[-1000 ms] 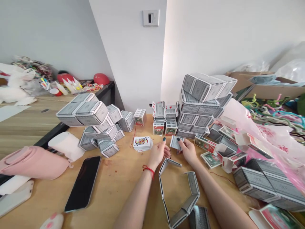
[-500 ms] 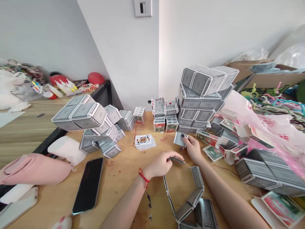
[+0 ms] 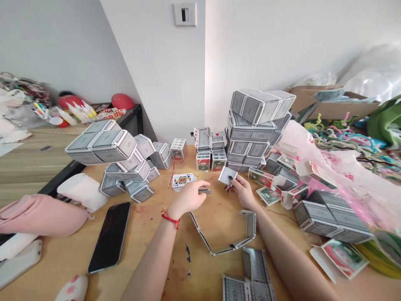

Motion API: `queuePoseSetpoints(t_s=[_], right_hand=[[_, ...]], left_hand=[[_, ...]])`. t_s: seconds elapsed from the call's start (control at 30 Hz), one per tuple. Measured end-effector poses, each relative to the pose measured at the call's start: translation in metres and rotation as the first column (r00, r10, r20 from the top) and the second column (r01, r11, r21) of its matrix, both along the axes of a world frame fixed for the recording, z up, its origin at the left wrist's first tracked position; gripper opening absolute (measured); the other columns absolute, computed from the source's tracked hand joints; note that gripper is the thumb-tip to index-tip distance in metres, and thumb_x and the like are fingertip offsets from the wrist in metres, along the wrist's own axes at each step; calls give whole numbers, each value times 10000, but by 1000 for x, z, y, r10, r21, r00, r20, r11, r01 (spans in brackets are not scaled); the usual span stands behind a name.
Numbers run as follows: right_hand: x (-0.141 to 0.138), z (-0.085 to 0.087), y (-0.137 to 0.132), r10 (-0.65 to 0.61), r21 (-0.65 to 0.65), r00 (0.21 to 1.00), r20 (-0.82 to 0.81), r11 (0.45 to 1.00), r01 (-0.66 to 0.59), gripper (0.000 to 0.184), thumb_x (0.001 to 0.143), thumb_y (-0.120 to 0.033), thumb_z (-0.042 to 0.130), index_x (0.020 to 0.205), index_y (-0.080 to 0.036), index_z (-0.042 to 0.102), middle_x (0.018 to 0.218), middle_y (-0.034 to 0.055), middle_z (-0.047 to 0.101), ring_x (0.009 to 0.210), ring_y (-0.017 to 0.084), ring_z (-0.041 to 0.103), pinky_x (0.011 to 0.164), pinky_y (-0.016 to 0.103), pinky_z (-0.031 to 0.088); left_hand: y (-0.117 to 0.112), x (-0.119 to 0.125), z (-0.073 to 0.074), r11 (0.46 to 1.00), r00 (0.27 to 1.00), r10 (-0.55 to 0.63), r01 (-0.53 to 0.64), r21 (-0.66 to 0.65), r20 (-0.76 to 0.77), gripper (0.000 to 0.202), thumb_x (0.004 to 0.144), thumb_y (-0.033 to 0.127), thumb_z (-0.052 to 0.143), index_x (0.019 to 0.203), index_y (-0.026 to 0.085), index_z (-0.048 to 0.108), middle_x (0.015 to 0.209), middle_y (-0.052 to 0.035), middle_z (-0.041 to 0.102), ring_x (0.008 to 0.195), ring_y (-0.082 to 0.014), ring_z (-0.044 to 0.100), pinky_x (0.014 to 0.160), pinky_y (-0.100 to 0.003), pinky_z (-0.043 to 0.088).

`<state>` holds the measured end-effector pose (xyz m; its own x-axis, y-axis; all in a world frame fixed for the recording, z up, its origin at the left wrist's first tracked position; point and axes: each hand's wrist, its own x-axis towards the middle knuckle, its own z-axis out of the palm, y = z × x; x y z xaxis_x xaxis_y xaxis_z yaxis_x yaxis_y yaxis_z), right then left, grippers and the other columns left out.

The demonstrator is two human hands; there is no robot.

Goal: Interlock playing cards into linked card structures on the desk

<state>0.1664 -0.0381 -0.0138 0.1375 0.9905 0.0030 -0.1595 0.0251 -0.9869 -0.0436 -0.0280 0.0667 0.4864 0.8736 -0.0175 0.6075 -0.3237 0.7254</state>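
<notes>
My left hand (image 3: 191, 196), with a red string bracelet at the wrist, is closed on a folded playing card (image 3: 205, 191) seen nearly edge-on. Below it, a chain of folded cards (image 3: 202, 238) stands on edge in an open, angular loop; whether the held card joins it is hidden by my hand. My right hand (image 3: 244, 191) pinches another card (image 3: 227, 175), its grey patterned back facing up. Left of the hands lies a small card pile (image 3: 183, 180) with a jack on top. Near the bottom edge rests a block of card-covered boxes (image 3: 257, 267).
A tall stack of card-covered blocks (image 3: 249, 133) stands behind my right hand; a leaning stack (image 3: 103, 144) is at left. A phone (image 3: 109, 236), pink case (image 3: 44, 215), opened card boxes (image 3: 344, 257) and pink plastic bag (image 3: 326, 154) surround the work area.
My left hand has moved left toward the jack pile, and the card chain has spread into a wider loop. The card in my right hand has turned slightly. The view has shifted a little.
</notes>
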Motion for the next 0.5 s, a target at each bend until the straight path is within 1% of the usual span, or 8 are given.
queuePoseSetpoints(t_s=[0.1,0.17,0.23,0.3,0.37,0.4,0.47,0.5], right_hand=[[0,1,-3,110,5,991,78,994,-110,305,720,-467,576,751,-164,577,581,0,590,504,126,533,502,244,423],[-1,1,-4,203,-7,965,164,979,-205,320,726,-480,564,709,-161,583,563,5,592,492,126,524,512,251,428],[0,4,-2,292,-37,925,242,956,-292,342,737,-498,542,714,-159,583,577,13,601,508,133,537,536,260,442],[5,12,-1,353,-96,880,319,936,-340,381,757,-533,491,745,-161,576,621,27,619,554,151,573,571,274,459],[13,29,-3,355,-179,808,469,935,-307,449,801,-568,377,763,-165,571,685,54,638,624,172,607,598,283,465],[19,39,-7,319,-203,733,601,948,-246,491,826,-570,310,746,-167,577,713,68,646,655,177,613,610,281,460],[30,62,-20,271,-248,463,844,962,-111,491,832,-568,307,780,-184,608,766,82,658,722,198,622,619,279,439],[34,73,-30,277,-279,326,904,959,-43,483,828,-571,318,823,-193,619,790,92,661,732,215,627,596,280,427]], left_hand=[[3,17,3,1000,993,-14,12,24,118,361,700,207,543,1055,191,607,1087,-70,631,981,-210,583,848,-303,439],[8,32,1,998,987,53,-58,33,150,413,690,295,594,1077,151,586,1002,-99,659,875,-214,612,760,-299,463],[13,44,-2,993,992,103,-107,57,68,306,690,305,594,946,143,638,885,-94,679,776,-212,615,689,-299,458],[17,48,-4,994,996,73,-77,77,52,188,726,282,548,801,151,658,797,-72,682,721,-191,609,640,-275,446],[19,44,-2,993,996,64,-70,90,67,155,729,253,537,762,157,654,776,-55,681,699,-174,606,620,-257,440],[19,40,1,993,995,68,-75,91,72,140,722,238,543,758,160,653,765,-48,681,688,-169,607,616,-254,441],[19,28,9,993,990,90,-97,62,108,129,721,246,554,754,165,649,752,-43,680,672,-165,611,594,-246,452],[18,22,14,994,984,102,-107,28,148,139,734,255,544,771,165,643,751,-42,679,651,-159,613,568,-238,458]])
